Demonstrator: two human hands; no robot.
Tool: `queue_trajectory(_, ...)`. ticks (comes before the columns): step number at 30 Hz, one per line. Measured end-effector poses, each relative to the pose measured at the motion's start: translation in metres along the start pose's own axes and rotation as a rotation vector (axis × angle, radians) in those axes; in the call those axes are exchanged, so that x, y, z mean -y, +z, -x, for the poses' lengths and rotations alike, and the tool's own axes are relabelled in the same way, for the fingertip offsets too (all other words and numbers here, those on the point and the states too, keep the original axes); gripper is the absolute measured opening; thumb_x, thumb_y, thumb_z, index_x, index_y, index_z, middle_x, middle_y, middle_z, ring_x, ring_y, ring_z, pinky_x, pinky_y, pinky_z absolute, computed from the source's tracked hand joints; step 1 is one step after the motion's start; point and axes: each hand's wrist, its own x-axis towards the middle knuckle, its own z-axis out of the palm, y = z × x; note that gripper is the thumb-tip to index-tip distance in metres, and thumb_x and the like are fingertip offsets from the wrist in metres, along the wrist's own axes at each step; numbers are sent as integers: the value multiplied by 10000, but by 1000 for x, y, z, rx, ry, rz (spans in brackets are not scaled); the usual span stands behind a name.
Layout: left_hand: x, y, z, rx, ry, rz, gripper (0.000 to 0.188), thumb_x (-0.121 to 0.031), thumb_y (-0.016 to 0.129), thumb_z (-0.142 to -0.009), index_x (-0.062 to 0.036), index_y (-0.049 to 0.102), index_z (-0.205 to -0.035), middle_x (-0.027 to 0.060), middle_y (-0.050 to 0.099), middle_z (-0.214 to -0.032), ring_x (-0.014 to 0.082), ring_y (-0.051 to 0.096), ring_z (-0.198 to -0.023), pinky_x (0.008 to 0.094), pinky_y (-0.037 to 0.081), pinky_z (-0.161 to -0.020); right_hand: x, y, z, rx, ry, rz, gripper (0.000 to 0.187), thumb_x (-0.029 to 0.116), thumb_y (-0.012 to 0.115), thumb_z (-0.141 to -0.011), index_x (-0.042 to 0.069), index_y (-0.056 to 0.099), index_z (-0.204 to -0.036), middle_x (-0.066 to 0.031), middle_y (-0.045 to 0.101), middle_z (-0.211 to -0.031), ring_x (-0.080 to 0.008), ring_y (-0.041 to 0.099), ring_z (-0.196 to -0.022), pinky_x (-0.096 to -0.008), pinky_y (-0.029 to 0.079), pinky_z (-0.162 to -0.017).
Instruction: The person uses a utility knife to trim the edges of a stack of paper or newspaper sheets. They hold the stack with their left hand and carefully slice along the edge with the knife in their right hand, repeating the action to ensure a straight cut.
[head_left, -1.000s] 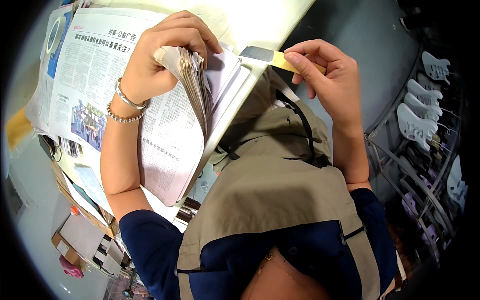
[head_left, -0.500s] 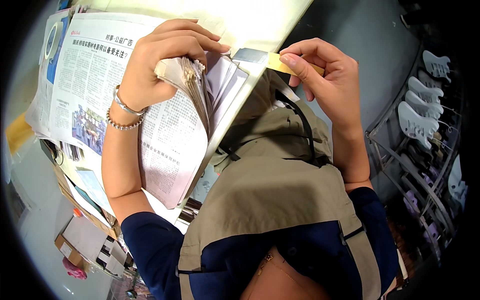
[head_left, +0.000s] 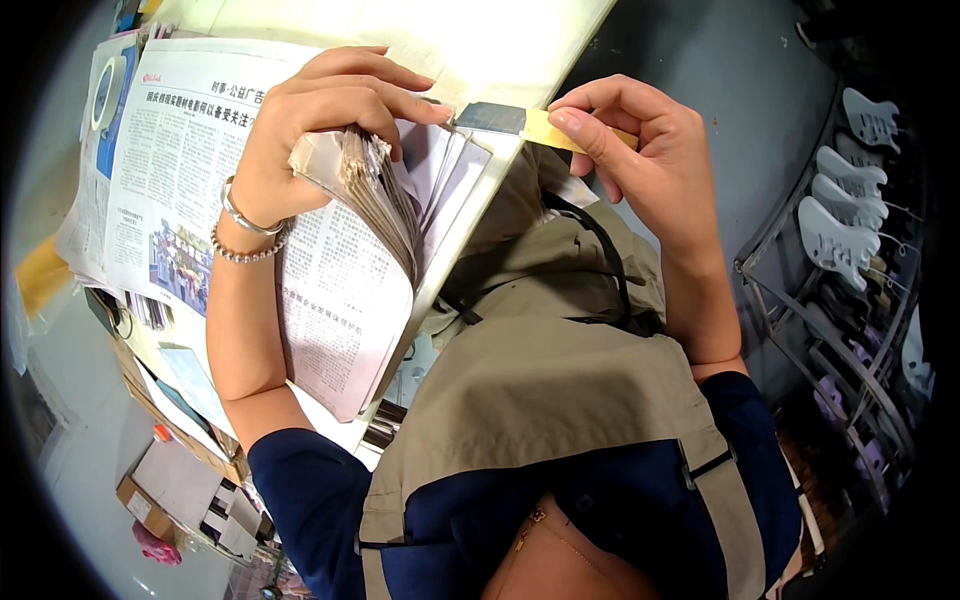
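Note:
Newspaper sheets (head_left: 330, 345) lie on the pale table, their right-hand part folded back into a thick, worn-edged bundle (head_left: 372, 190). My left hand (head_left: 330, 120) is closed over that bundle, thumb below it and fingers stretched along its top. In my right hand (head_left: 632, 135), a flat grey metal blade (head_left: 493, 118) with a yellow wrapped end (head_left: 550, 132) is pinched between thumb and fingers. The blade points left, across the table's edge, and its tip is close to the fingertips of my left hand. Whether the tip touches the paper is hard to make out.
The table (head_left: 510, 40) ends in a slanting edge beside my body. A roll of tape (head_left: 106, 92) rests on the papers at far left. White guitar-shaped bodies (head_left: 838, 243) hang on a metal rack (head_left: 800, 345) at right. A cardboard box (head_left: 145, 505) stands at lower left.
Both hands have shifted slightly left, and the blade has moved left with my right hand. The folded bundle has tipped a little further left under my left hand.

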Motion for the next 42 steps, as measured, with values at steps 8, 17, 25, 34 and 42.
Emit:
queue_trajectory(8, -3, 0, 0, -16, 2, -18, 305, -364, 768, -646, -124, 580, -636, 71, 768, -916, 338, 683, -1056, 525, 418, -1056, 0, 0, 0, 4, 1, 16, 191, 176, 725, -906, -10, 699, -935, -33, 689, -748, -31, 564, -581, -181, 382, -444)
queue_trajectory(17, -2, -5, 3, 7, 52, -81, 362, -476, 672, -733, -118, 624, -704, 68, 766, -939, 309, 679, -1079, 447, 405, -1061, -1, 2, 0, 28, 23, 3, 185, 174, 720, -907, -7, 702, -941, -31, 679, -732, -30, 555, -573, -185, 384, -439)
queue_trajectory(25, -9, -4, -2, 25, 1, -74, 228, -309, 758, -660, -117, 636, -679, 67, 768, -949, 326, 682, -1075, 537, 391, -1086, 1, 6, -1, 41, 50, -9, 179, 169, 721, -907, -4, 708, -949, -26, 665, -699, -29, 540, -547, -189, 381, -434)
queue_trajectory(34, -7, -5, 0, 47, -2, -65, 226, -311, 770, -662, -122, 649, -695, 76, 766, -968, 324, 672, -1103, 541, 381, -1098, -2, 9, 0, 33, 30, 7, 182, 168, 687, -938, -12, 691, -964, -20, 638, -676, -18, 492, -509, -179, 336, -412)
queue_trajectory(42, -13, -4, 1, 16, -62, -112, 240, -288, 785, -673, -105, 643, -735, 131, 742, -1059, 319, 669, -1120, 549, 369, -1115, -3, 7, 2, 25, 38, -12, 186, 189, 723, -907, 7, 706, -937, -24, 674, -714, -30, 557, -563, -190, 391, -444)
